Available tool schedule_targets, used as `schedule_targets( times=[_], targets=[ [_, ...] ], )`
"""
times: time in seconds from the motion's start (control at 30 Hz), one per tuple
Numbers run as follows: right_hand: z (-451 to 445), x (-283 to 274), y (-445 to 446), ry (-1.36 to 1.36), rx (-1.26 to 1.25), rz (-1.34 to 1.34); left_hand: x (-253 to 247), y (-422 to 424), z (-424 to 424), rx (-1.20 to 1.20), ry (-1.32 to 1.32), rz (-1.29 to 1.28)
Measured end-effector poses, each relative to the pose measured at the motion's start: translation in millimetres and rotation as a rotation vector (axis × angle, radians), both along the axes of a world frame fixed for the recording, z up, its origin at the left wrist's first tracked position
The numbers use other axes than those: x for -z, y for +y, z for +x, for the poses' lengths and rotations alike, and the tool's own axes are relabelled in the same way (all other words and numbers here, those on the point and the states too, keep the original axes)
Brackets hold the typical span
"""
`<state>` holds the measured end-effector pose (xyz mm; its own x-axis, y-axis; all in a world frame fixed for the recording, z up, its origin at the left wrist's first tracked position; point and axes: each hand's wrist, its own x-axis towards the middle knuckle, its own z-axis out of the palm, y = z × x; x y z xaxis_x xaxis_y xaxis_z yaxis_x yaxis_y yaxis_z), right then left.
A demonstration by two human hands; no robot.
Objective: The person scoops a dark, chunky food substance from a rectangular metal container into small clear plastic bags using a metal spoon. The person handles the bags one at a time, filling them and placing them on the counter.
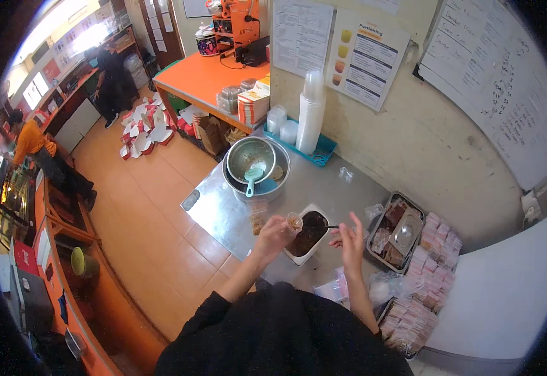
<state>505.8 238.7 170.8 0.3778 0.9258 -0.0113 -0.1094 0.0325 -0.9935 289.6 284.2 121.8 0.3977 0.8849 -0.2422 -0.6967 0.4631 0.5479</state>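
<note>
My left hand (pixel 273 237) pinches a small clear plastic bag or cup (pixel 294 222) with brown filling at its bottom, above the left edge of a white rectangular container (pixel 321 244). Dark brown, sauce-like food (pixel 307 237) fills this container. Over its right rim reaches the thin dark handle (pixel 332 227) of a utensil; its other end is hidden in the food. My right hand (pixel 351 244) is at the end of this handle with fingers spread; whether it grips the handle is unclear. A clear packet of brown food (pixel 257 223) lies left of the container.
Nested metal bowls (pixel 280 164) with a light-green scoop (pixel 253 176) stand at the steel table's far left. Behind them, a teal basket (pixel 322 157) holds stacked plastic cups (pixel 310 117). Rightward are a metal tray (pixel 372 249) and many packed sachets (pixel 430 277). Two people are farther off.
</note>
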Motion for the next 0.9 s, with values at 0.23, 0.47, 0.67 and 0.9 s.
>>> schedule_targets(
  times=[0.23, 0.47, 0.67, 0.9],
  targets=[
    [-36, -5, -5, 0.295, -0.445, -0.18, -2, -12, 21, -0.13, -0.042, 0.128],
    [-33, -3, 2, 0.937, -0.549, -0.31, -18, -22, 25, -0.238, 0.169, 0.367],
    [-40, -6, 4, 0.817, -0.514, -0.288, -13, -29, 21, -0.563, 0.885, 0.59],
    [-46, 15, 9, 0.662, -0.471, -0.288, -27, -38, 4, -0.174, 0.474, 0.16]
  ],
)
